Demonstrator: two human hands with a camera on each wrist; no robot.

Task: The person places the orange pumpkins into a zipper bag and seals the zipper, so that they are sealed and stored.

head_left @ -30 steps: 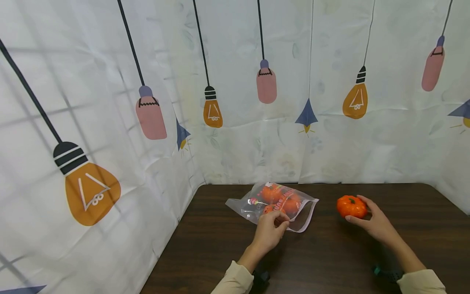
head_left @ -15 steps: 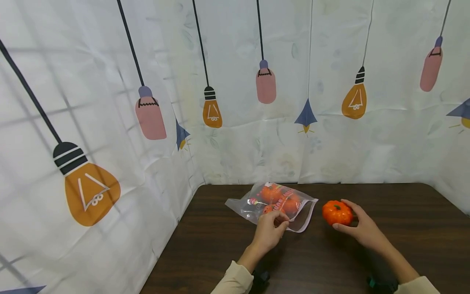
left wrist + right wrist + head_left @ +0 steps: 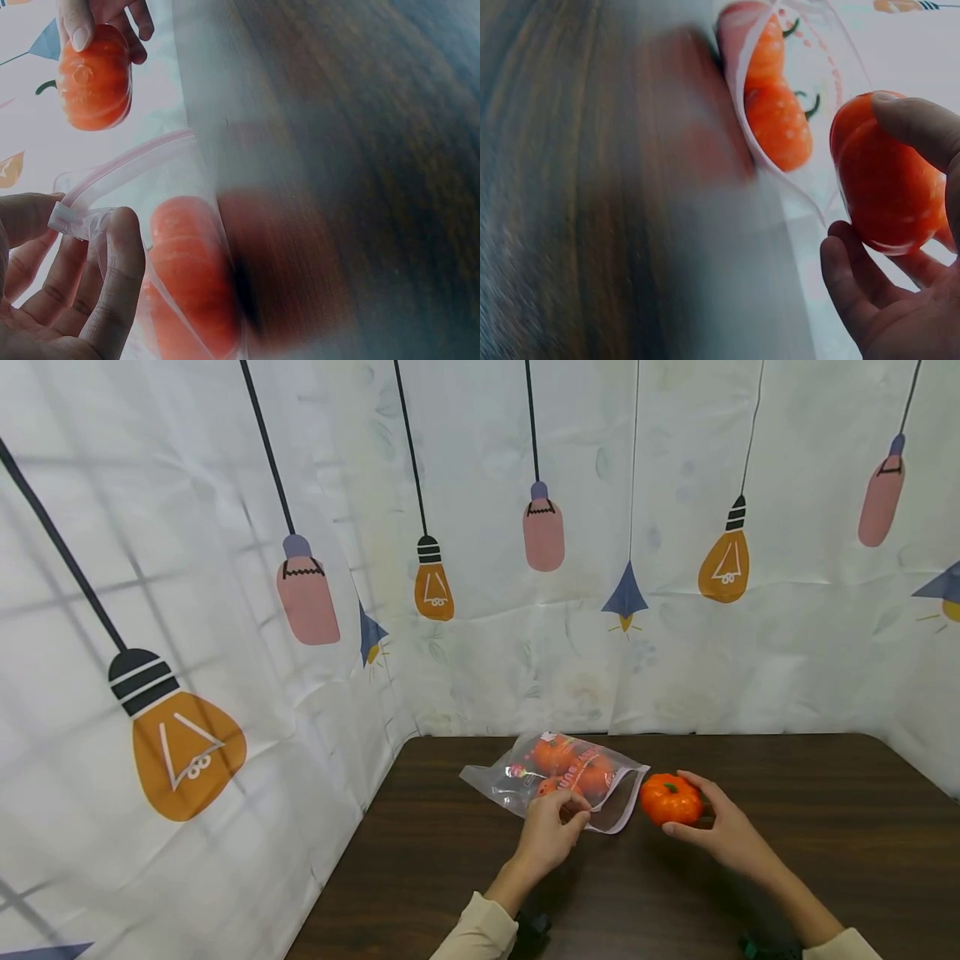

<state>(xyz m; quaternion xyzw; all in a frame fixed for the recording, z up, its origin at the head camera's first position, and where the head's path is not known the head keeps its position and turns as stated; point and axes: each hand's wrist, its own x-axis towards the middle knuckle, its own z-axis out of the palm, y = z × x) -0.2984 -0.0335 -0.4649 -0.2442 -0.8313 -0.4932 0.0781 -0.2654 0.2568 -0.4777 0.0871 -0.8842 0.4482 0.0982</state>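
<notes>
A clear zip bag (image 3: 495,781) with printed lettering lies on the table, and several orange toy pumpkins (image 3: 553,754) show inside it. My left hand (image 3: 551,835) pinches the rim of the bag near its mouth; the left wrist view shows the pinched plastic (image 3: 71,219) between thumb and finger. Just right of the mouth, my right hand (image 3: 723,833) grips another orange pumpkin (image 3: 670,799) with a green stem. In the right wrist view, the mouth gapes, and pumpkins (image 3: 778,127) inside are visible beyond its pink edge. The held pumpkin (image 3: 881,176) is outside the bag.
The dark wooden table (image 3: 847,793) extends to the right of both hands. A white curtain (image 3: 480,677) printed with hanging lamps stands behind the table and along its left side.
My right hand has carried the pumpkin leftward and slightly nearer to me, close to the bag's mouth. The left hand and the bag stay in place.
</notes>
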